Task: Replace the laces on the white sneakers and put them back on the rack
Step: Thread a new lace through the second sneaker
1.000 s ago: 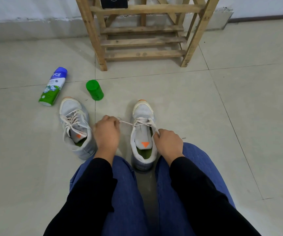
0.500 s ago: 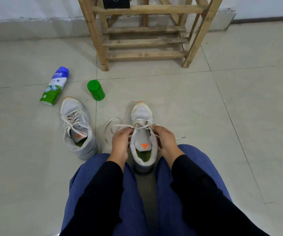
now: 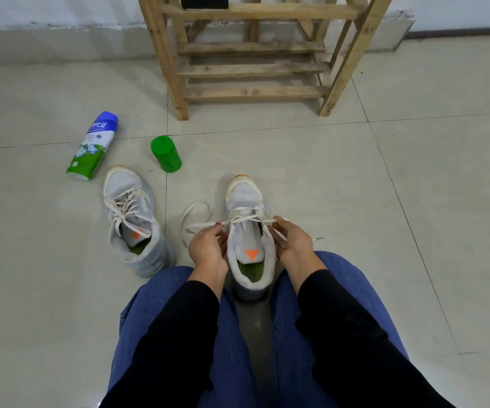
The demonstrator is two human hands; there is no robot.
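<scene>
Tiled floor point(image 3: 355, 201): left hand point(image 3: 208, 250) and right hand point(image 3: 292, 241) pinch sneaker's point(image 3: 245, 192) lace point(image 3: 226, 222).

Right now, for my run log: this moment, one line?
left hand: pinching lace | right hand: pinching lace | sneaker: upright, part-laced | second sneaker: on floor

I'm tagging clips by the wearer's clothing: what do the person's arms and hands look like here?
Plain black long sleeves cover both arms; the left sleeve and right sleeve end at the wrists. The left hand and right hand are bare: no gloves, watch or rings show. One left nail looks red, perhaps polish.
</scene>
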